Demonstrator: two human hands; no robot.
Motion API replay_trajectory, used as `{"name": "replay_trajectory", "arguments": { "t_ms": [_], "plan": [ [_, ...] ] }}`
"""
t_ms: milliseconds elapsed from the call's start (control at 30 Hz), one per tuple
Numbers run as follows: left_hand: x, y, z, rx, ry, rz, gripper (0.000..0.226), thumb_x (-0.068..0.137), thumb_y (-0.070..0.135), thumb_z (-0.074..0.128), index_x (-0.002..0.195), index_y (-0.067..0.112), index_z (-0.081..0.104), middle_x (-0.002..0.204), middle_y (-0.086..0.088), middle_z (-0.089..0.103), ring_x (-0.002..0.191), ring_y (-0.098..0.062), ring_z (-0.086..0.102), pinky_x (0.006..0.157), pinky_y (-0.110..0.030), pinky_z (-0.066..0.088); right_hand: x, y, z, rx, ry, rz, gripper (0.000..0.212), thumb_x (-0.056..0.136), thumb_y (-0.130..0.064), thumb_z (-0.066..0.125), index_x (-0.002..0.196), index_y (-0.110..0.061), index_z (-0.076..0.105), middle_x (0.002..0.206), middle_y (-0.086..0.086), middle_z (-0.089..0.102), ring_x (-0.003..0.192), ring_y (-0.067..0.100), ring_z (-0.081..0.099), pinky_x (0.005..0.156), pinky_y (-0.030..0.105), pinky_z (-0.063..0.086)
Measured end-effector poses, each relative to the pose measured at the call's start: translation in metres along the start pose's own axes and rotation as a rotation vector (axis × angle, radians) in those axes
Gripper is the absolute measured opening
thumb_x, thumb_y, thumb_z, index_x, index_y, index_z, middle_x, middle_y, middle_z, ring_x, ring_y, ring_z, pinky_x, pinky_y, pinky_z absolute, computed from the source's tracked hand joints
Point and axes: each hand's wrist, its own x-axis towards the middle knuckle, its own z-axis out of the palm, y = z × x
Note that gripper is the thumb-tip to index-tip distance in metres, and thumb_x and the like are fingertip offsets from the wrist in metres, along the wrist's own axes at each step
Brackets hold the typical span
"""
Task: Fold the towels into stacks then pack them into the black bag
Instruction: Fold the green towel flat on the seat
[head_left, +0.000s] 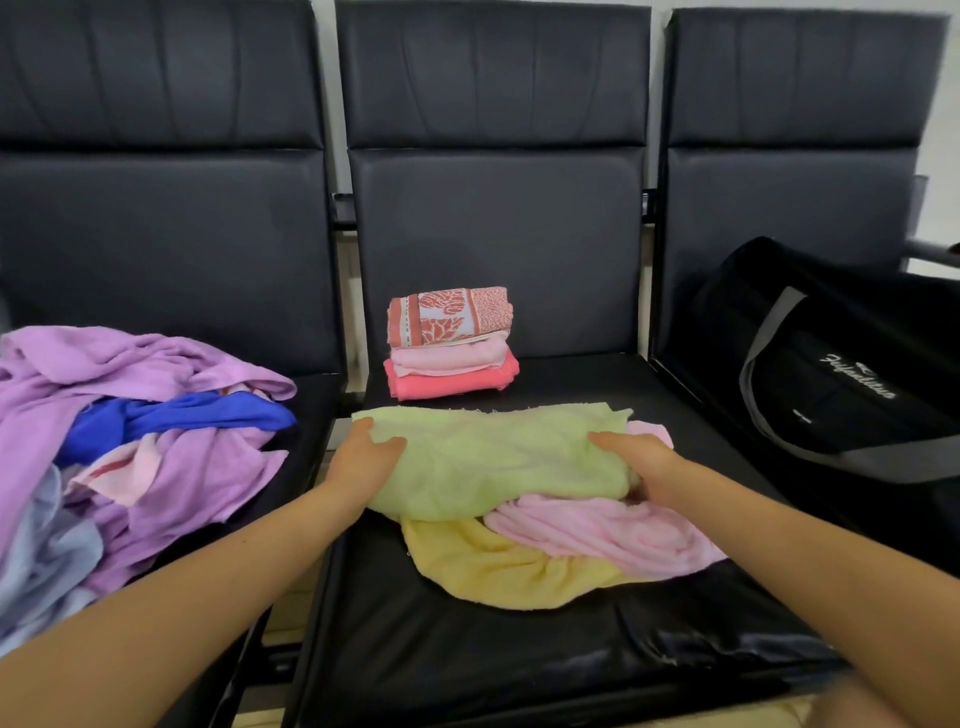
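Three seats in a row: middle seat (467, 649) has a folded stack (451, 343) at the back, w/ a half-folded towel (498, 462) in front of it, lying over two loose towels (571, 551) nearer the front edge. Left hand (366, 460) sits on that towel's left end, right hand (636, 457) on its right end. Left seat holds an unfolded pile (130, 441); bag (841, 379) is on the right seat.
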Motion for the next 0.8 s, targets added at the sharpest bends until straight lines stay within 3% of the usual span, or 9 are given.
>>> {"name": "replay_trajectory", "arguments": {
  "t_ms": [67, 133, 267, 400, 533, 667, 767, 800],
  "plan": [
    [0.004, 0.002, 0.001, -0.057, -0.014, -0.046, 0.058, 0.097, 0.027, 0.052, 0.148, 0.012, 0.029, 0.147, -0.015, 0.036, 0.131, -0.033, 0.039, 0.103, -0.035, 0.034, -0.001, 0.0, -0.001, 0.022, 0.013, 0.039, 0.049, 0.079, -0.032, 0.078, 0.113, -0.011, 0.049, 0.112, 0.016, 0.055, 0.109, 0.035, 0.056, 0.094, 0.047, 0.049],
    [0.006, 0.002, 0.0, -0.09, -0.024, -0.056, 0.052, 0.098, 0.027, 0.051, 0.145, 0.012, 0.034, 0.147, -0.014, 0.037, 0.131, -0.032, 0.039, 0.103, -0.034, 0.033, -0.001, 0.0, -0.003, 0.023, 0.019, 0.049, 0.046, 0.083, -0.027, 0.074, 0.112, -0.009, 0.044, 0.114, 0.015, 0.051, 0.108, 0.036, 0.055, 0.088, 0.045, 0.05],
    [0.005, -0.001, -0.004, -0.07, -0.025, 0.079, 0.038, 0.099, 0.021, 0.047, 0.137, 0.016, 0.047, 0.139, -0.012, 0.047, 0.125, -0.028, 0.045, 0.1, -0.032, 0.035, -0.002, -0.003, -0.01, 0.027, 0.057, -0.078, 0.032, 0.087, -0.018, 0.066, 0.117, -0.008, 0.058, 0.119, 0.017, 0.061, 0.098, 0.033, 0.061, 0.072, 0.035, 0.051],
    [-0.002, -0.002, -0.01, -0.037, -0.054, 0.225, 0.034, 0.1, 0.02, 0.045, 0.132, 0.023, 0.052, 0.135, -0.005, 0.051, 0.123, -0.023, 0.048, 0.105, -0.033, 0.036, -0.01, -0.007, -0.022, 0.126, 0.072, -0.182, 0.011, 0.093, -0.008, 0.057, 0.103, -0.006, 0.057, 0.097, 0.013, 0.062, 0.079, 0.021, 0.057, 0.063, 0.029, 0.044],
    [-0.009, -0.006, -0.008, 0.018, -0.116, 0.266, 0.031, 0.1, 0.021, 0.044, 0.127, 0.028, 0.056, 0.128, 0.006, 0.05, 0.121, -0.017, 0.046, 0.1, -0.027, 0.034, -0.011, -0.012, -0.036, 0.212, 0.067, -0.184, 0.016, 0.089, -0.014, 0.061, 0.104, -0.011, 0.058, 0.107, 0.012, 0.062, 0.091, 0.026, 0.058, 0.087, 0.037, 0.047],
    [-0.009, -0.022, -0.007, 0.425, -0.195, 0.272, 0.033, 0.098, 0.029, 0.049, 0.13, 0.027, 0.054, 0.14, 0.002, 0.046, 0.126, -0.018, 0.044, 0.097, -0.024, 0.035, -0.017, -0.012, -0.045, 0.238, 0.05, -0.116, 0.035, 0.085, -0.018, 0.064, 0.118, -0.008, 0.057, 0.111, 0.014, 0.062, 0.101, 0.031, 0.059, 0.095, 0.045, 0.048],
    [-0.016, -0.021, -0.012, 0.483, -0.178, 0.264, 0.037, 0.098, 0.036, 0.045, 0.135, 0.028, 0.048, 0.131, -0.001, 0.051, 0.099, -0.018, 0.055, 0.068, -0.022, 0.045, -0.02, -0.021, -0.04, 0.184, 0.07, -0.159, 0.038, 0.086, -0.018, 0.065, 0.121, -0.006, 0.057, 0.118, 0.015, 0.061, 0.105, 0.031, 0.059, 0.094, 0.043, 0.048],
    [-0.019, -0.02, -0.014, 0.492, -0.147, 0.281, 0.039, 0.098, 0.038, 0.044, 0.136, 0.028, 0.047, 0.128, -0.002, 0.054, 0.093, -0.017, 0.056, 0.064, -0.022, 0.045, -0.022, -0.026, -0.036, 0.181, 0.064, -0.185, 0.036, 0.087, -0.017, 0.064, 0.12, -0.006, 0.057, 0.117, 0.015, 0.062, 0.103, 0.03, 0.059, 0.091, 0.041, 0.049]
  ]
}}
